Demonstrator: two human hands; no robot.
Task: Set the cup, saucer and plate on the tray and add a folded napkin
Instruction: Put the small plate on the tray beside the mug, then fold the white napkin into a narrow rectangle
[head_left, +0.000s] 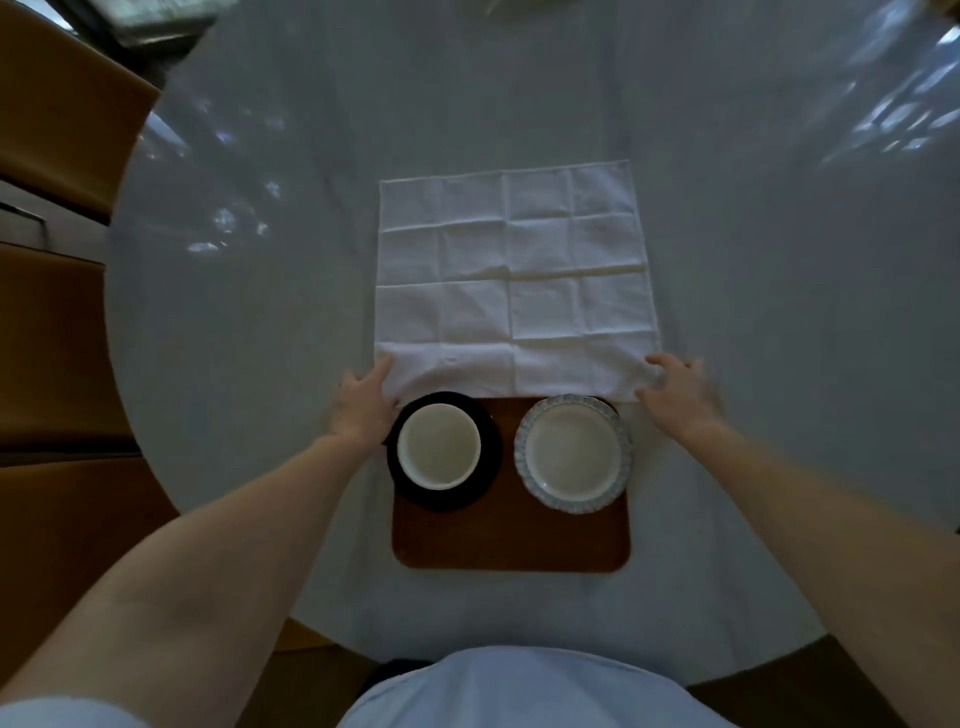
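Left hand (363, 410) pinches the near-left corner of the unfolded, creased white cloth napkin (511, 280) — spread flat on the round grey table (260, 312). White cup (439, 447) on black saucer (491, 470), then blue-rimmed white plate (573, 452) — both on brown wooden tray (511, 540). Right hand (680, 397), blurred, grips the near-right corner.

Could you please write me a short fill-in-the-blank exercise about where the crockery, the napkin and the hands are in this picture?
1. The white cup stands on the round ____ saucer.
2. The white plate with the patterned blue rim sits on the brown wooden ____.
3. The white cloth napkin, creased in squares, lies spread ____ on the table.
4. The left hand and right hand are at the napkin's two ____ corners.

Missing words: black; tray; flat; near
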